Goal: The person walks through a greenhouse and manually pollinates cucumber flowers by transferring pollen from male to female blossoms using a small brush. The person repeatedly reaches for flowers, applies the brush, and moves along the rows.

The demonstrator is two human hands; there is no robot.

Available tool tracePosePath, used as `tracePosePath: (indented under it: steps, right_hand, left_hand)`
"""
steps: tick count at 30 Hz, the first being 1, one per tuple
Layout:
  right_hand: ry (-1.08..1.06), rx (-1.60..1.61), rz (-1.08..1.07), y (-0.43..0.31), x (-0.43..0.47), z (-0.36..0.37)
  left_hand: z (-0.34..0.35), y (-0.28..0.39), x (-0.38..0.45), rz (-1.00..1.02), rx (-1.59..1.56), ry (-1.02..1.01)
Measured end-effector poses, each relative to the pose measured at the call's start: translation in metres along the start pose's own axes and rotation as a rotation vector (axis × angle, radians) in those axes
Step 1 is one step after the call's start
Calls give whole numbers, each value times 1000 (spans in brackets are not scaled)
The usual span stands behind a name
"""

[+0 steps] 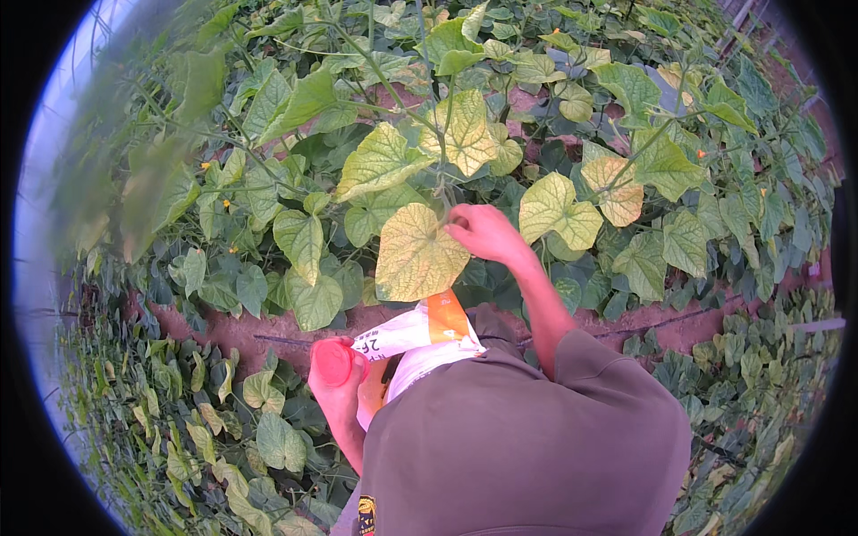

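Note:
My left hand (333, 398) is closed around a round pinkish-red container (332, 362), seen from above; its contents cannot be made out. Beside it, a white and orange plastic sack (402, 333) with printing hangs at the front of my body. Farther forward, my right hand (488, 233) pinches a cucumber vine (442, 184) with thumb and fingertips near the base of a large yellowed leaf (421, 254). The fingers hide the exact spot gripped. That leaf droops to the left of the hand and overlaps the sack's upper end.
Dense cucumber plants (301, 244) fill the bed ahead, some leaves yellowing, with small orange-yellow flowers. A dark drip hose (657, 328) runs along the bare soil path (228, 335). More plants (268, 442) grow behind me. Blurred leaves (161, 181) hang close at upper left.

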State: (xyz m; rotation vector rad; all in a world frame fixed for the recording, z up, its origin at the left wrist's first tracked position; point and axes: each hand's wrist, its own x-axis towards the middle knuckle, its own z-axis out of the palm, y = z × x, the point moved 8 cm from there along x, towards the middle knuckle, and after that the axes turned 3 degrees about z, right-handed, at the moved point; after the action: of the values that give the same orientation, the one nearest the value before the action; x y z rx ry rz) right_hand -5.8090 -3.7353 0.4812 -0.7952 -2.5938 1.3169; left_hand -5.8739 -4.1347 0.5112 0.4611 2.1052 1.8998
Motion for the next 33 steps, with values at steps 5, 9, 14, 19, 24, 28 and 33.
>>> tracePosePath:
  steps: [5,9,14,19,24,28,33]
  right_hand:
    - [201,212,-28,-45,6,-81]
    - [387,695,-124,-38,55,-106]
    - [59,628,-292,-40,101,-90]
    - [25,381,-305,-27,97,-88]
    - [-19,420,-234,-26,78,-105]
    - [-101,599,-161,-11,76,-102]
    - [-122,679,-204,-9,72,-103]
  left_hand:
    - [1,-8,-4,-4,-20,-3]
    - [12,1,-4,-24,-87,-14]
    - [9,3,-8,7,-24,8]
    - [10,-3,-16,-28,-73,73]
    - [7,-5,-14,-54,-25,68]
    - [11,-8,-8,-17,11,52]
    - [22,-3,-2,-26,30,4]
